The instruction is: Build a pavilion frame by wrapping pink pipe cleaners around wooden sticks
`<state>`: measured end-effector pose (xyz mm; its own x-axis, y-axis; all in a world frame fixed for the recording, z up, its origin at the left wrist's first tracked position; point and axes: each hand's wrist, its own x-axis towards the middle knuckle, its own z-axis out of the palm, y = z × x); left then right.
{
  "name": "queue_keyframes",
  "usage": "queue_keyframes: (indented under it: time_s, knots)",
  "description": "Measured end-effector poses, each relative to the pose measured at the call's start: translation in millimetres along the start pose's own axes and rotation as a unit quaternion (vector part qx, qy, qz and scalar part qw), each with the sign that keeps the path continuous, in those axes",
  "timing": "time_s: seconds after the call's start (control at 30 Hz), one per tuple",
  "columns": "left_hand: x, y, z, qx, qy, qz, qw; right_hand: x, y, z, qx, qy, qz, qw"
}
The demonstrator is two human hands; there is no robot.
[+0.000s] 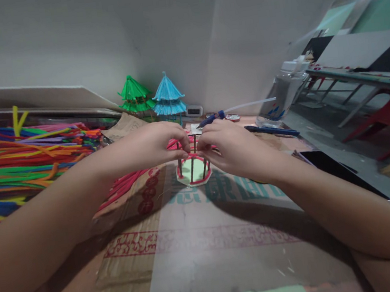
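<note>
A small pavilion frame [192,171] stands on the work surface, with thin brown posts on a pale green octagonal base edged in red. Around the top of its posts runs a red pipe cleaner [192,155]. My left hand [164,143] pinches this red strip from the left, thumb and fingertips together. From the right, my right hand [229,144] pinches it too, fingers curled. The exact contact at the fingertips is partly hidden. Behind the hands stand a green pavilion model [134,94] and a blue pavilion model [167,94], both with layered roofs.
Bundles of coloured pipe cleaners [31,158] lie at left. A dark blue tool [213,118] with a pale rod rests behind my right hand. A clear container [277,99], a blue pen-like object [272,130] and a dark tablet-like slab [338,172] are at right. Printed cardboard [125,270] lies underneath.
</note>
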<state>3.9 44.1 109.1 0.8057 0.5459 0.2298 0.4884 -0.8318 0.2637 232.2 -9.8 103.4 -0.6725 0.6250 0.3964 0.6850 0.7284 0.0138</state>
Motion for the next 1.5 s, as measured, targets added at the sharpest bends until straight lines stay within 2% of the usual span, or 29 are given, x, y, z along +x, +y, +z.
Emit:
queue_keyframes:
  time_s: [0.67,0.73,0.9,1.0,1.1,1.2,1.3,1.5]
  knots:
    - [-1,0,0,-0.002,-0.003,-0.004,1.0,-2,0,-8,-0.003,-0.03,0.018,0.999]
    - [-2,0,1,-0.003,-0.002,-0.004,1.0,-3,4,-14,0.003,-0.008,0.028,1.0]
    - [-4,5,-1,-0.009,-0.014,-0.021,1.0,-7,13,-20,0.06,0.109,0.07,0.99]
    - [-6,11,-5,0.003,-0.017,-0.033,0.999,-17,16,-6,0.121,0.164,0.1,0.974]
    - [-8,19,-7,0.024,0.023,-0.032,0.999,-37,20,18,0.175,0.182,0.122,0.96]
    - [-7,30,-7,0.063,0.086,-0.034,0.994,-57,24,39,0.207,0.163,0.158,0.952]
    - [-7,39,-5,0.123,0.127,-0.032,0.984,-62,35,48,0.203,0.141,0.206,0.947]
    - [-8,37,-5,0.127,0.138,-0.013,0.982,-42,87,49,0.137,0.066,0.295,0.943]
